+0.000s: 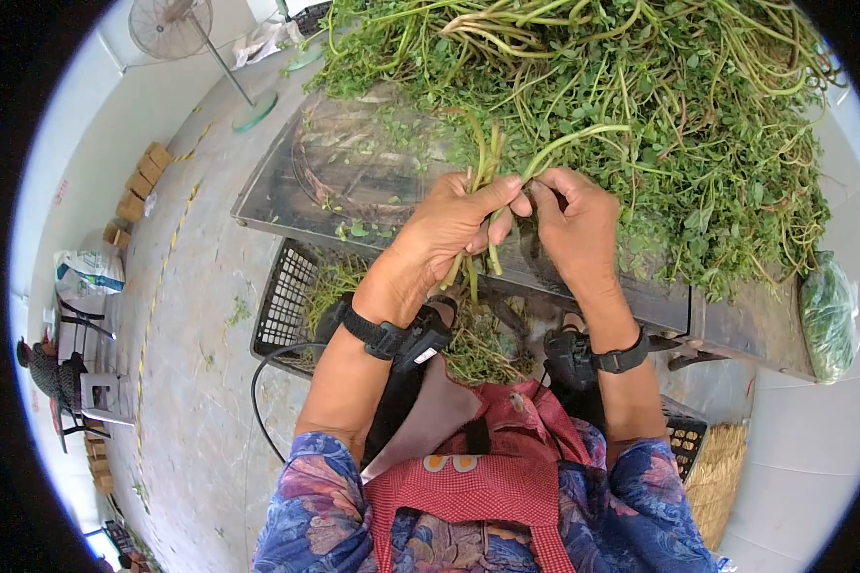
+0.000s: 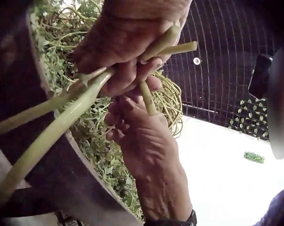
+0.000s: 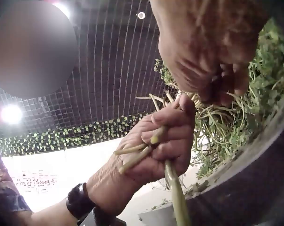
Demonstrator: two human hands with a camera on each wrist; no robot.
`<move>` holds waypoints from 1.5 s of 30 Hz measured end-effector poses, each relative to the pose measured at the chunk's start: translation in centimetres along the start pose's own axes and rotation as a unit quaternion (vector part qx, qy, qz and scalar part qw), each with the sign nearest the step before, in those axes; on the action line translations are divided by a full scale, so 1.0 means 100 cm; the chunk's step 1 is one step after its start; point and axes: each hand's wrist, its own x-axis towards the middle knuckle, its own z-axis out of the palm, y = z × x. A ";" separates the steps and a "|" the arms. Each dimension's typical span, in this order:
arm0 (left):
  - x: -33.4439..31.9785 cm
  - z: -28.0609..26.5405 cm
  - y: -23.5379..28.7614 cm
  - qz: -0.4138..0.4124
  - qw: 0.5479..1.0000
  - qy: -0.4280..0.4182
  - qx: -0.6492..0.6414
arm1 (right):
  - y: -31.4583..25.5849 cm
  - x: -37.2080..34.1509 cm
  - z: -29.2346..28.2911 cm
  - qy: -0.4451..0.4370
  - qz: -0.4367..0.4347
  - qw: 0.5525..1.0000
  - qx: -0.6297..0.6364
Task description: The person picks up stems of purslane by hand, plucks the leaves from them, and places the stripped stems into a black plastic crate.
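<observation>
My left hand (image 1: 459,220) grips a small bundle of thick green stems (image 1: 494,153), their cut ends sticking out below the fingers. One longer, pale green stem (image 1: 583,137) slants up and right from between the hands. Close beside the left fingertips, my right hand (image 1: 580,224) has its thumb and index finger pinched at this stem. In the left wrist view, stems (image 2: 62,115) run out of the left fist, and the right hand (image 2: 151,146) is just below it. The right wrist view shows the left fingers (image 3: 172,141) wrapped round the stems; the right fingertips are partly in shadow.
A big heap of leafy greens (image 1: 678,143) covers much of the dark table (image 1: 354,172). Beneath its front edge stands a black crate (image 1: 282,306) with plant scraps. A bagged bundle of greens (image 1: 828,315) sits at the right; a fan (image 1: 239,105) stands at far left.
</observation>
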 end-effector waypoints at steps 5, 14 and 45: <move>-0.006 -0.009 0.010 0.009 1.000 0.002 -0.013 | 0.031 0.013 -0.023 0.088 0.217 0.936 0.263; -0.005 -0.007 0.006 0.001 1.000 -0.025 -0.015 | -0.008 0.013 -0.027 -0.024 0.012 0.993 0.114; -0.009 -0.005 0.013 0.049 0.997 0.019 0.049 | 0.019 0.041 -0.055 0.074 0.133 0.952 0.265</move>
